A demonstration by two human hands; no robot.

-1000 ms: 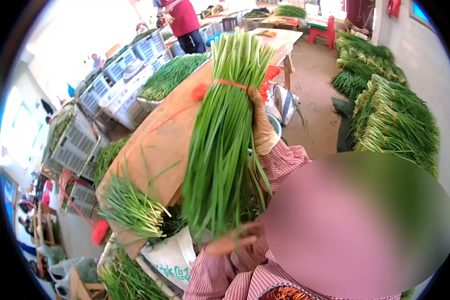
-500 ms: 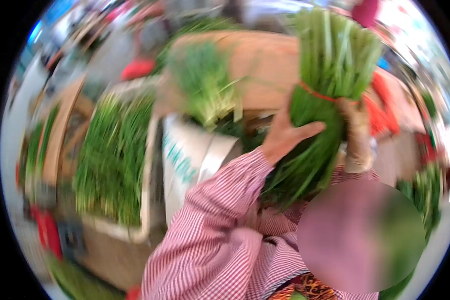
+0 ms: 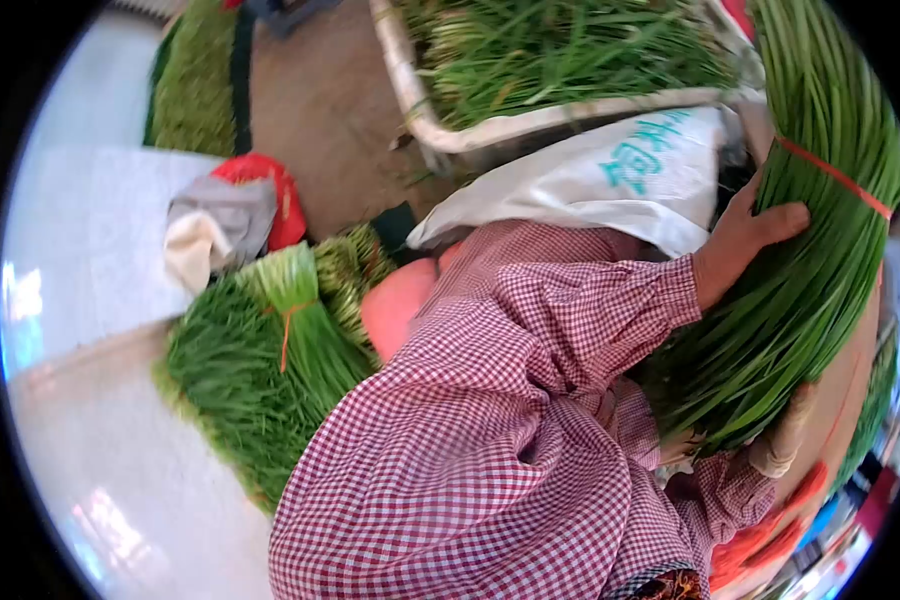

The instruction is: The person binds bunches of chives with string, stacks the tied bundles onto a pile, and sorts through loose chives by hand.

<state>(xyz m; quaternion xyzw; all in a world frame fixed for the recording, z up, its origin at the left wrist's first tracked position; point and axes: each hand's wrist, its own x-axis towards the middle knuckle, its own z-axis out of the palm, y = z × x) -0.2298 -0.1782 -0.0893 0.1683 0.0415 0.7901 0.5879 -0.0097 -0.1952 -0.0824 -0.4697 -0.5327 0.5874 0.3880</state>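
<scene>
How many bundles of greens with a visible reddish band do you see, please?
2: a held bundle at the picture's right, and a second bundle lying on the pile of greens at the left. More may be hidden in that pile.

Brown bare floor (image 3: 320, 120), pale glossy wall (image 3: 100, 440) at left, bright reflections (image 3: 110, 528) on it

We see green characters (image 3: 642, 152) printed on the white sack (image 3: 560, 188), standing at a slant in our view. They are too unclear for us to read with certainty.
</scene>
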